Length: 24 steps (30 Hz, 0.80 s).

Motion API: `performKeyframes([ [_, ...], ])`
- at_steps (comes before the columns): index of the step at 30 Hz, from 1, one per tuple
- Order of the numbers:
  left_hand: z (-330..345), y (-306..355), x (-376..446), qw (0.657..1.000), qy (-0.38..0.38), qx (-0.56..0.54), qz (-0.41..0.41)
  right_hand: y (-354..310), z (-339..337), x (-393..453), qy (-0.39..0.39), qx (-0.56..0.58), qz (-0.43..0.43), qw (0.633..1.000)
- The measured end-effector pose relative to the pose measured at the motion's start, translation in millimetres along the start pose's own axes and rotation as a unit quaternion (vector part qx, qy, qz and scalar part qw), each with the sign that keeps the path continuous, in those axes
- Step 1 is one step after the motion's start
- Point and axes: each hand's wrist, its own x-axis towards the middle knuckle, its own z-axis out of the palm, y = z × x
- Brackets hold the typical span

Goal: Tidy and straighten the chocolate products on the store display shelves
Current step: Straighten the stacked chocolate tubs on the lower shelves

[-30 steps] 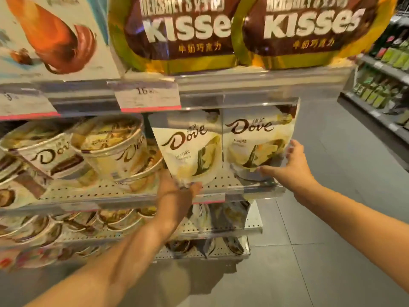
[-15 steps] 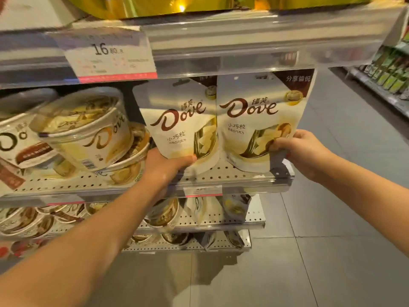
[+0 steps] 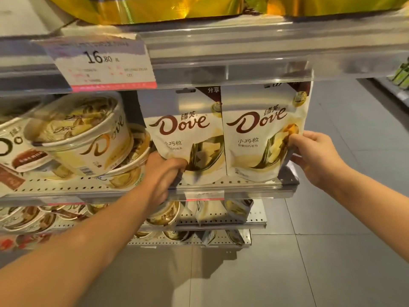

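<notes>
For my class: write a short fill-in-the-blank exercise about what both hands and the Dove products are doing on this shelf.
1. The left hand grips the left Dove pouch at its ____ corner.
2. The right hand pinches the right Dove pouch at its ____ edge.
3. The price tag reads ____.
4. Left of the pouches are Dove ____.

Missing words: lower left; right; 16.80; tubs

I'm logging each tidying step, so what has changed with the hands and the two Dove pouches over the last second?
The left hand, which only touched the left Dove pouch from below, now grips its lower left corner. The right hand moved from flat against the right Dove pouch to pinching its right edge. Both pouches still stand side by side on the shelf; the tubs are unmoved.
</notes>
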Motion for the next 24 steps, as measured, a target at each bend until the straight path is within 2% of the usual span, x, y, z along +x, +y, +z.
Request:
performKeyframes([
  [9, -8, -7, -2, 0.999, -0.022, 0.021, 0.007, 3, 9, -11, -0.039, 0.011, -0.016, 0.999],
  [14, -16, -16, -11, 0.996, -0.014, 0.039, 0.080, 3, 10, -14, -0.034, 0.002, -0.023, 0.999],
  [16, -19, -17, -16, 0.994, -0.020, 0.037, 0.100, 7, 11, -16, -0.013, -0.046, -0.044, 0.998],
  [18, -23, -18, -22, 0.992, -0.024, 0.050, 0.110, 11, 10, -22, 0.046, -0.145, -0.087, 0.984],
  [21, -34, -20, -32, 0.979, -0.005, 0.151, 0.133, 18, 10, -39, 0.135, -0.211, -0.156, 0.956],
  [24, -49, -20, -40, 0.960, -0.003, 0.220, 0.172, 23, 15, -58, 0.115, -0.218, -0.212, 0.946],
])
